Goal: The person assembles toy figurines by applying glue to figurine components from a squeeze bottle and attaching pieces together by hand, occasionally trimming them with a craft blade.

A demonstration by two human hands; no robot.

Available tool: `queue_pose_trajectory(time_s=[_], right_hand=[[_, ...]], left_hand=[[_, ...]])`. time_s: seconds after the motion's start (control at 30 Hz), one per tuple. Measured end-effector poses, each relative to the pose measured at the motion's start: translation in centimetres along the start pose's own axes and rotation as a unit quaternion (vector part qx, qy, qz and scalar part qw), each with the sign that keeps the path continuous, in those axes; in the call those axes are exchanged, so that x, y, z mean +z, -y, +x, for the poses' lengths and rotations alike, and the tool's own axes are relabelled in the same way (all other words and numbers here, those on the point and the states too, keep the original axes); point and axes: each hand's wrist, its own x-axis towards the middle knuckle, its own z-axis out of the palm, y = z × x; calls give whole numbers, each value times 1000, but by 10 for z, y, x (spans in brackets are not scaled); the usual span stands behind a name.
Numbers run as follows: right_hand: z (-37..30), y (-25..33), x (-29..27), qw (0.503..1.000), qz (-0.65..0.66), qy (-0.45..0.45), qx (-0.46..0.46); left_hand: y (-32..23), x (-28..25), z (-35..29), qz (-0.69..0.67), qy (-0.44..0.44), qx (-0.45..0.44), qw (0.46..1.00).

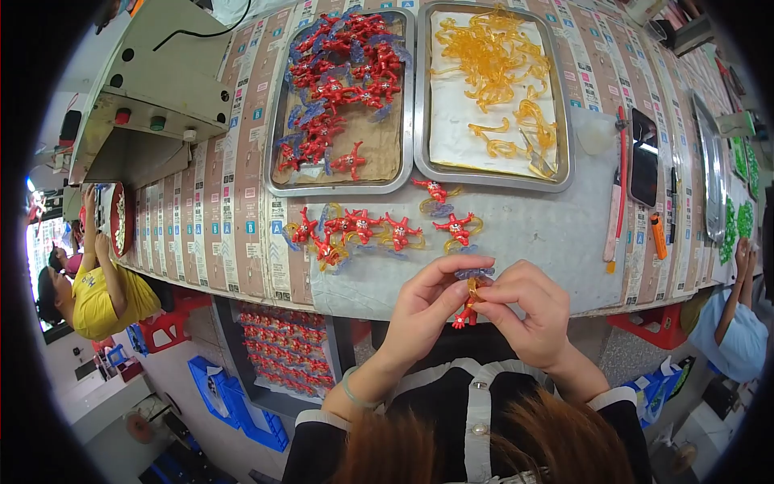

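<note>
Close to the table's near edge, a small red toy figure (465, 314) with blue and yellow see-through parts is held between both hands. My left hand (426, 310) pinches it from one side, thumb and fingers closed around its blue part. My right hand (528, 313) is closed at the other side, its fingertips on the yellow part (474, 285); the fingers partly hide the figure. Just beyond the hands lie several similar figures: one (456, 229) straight ahead, one (435, 192) near the trays, and a cluster (359, 225) to the left.
A metal tray (278, 179) holds red figures with blue parts; beside it another tray (570, 165) holds loose yellow pieces and tweezers (535, 152). A phone (643, 157) and orange cutter (659, 235) lie right. A machine (161, 97) stands left. Other people work at both sides.
</note>
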Motion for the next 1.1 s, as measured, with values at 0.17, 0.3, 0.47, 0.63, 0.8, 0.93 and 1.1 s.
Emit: queue_pose_trajectory(time_s=[0.17,0.3,0.47,0.63,0.8,0.93,1.1], right_hand=[[1,-5,1,1000,-21,-3,-22],[-2,-3,4,998,-44,-20,-26],[-8,-4,10,994,-81,-62,-46],[-8,1,8,997,-53,-60,-22],[-13,-1,12,995,-65,-78,-20],[-15,-3,17,992,-64,-106,-26],[-18,-5,22,990,-61,-120,-32]], left_hand=[[2,1,1,-6,-1,2,1000],[6,1,0,-58,6,15,998],[17,-2,3,-114,50,65,990],[25,-2,6,-208,48,65,975],[31,0,9,-205,41,68,976],[27,5,8,-157,4,70,985],[31,4,8,-164,4,93,982]])
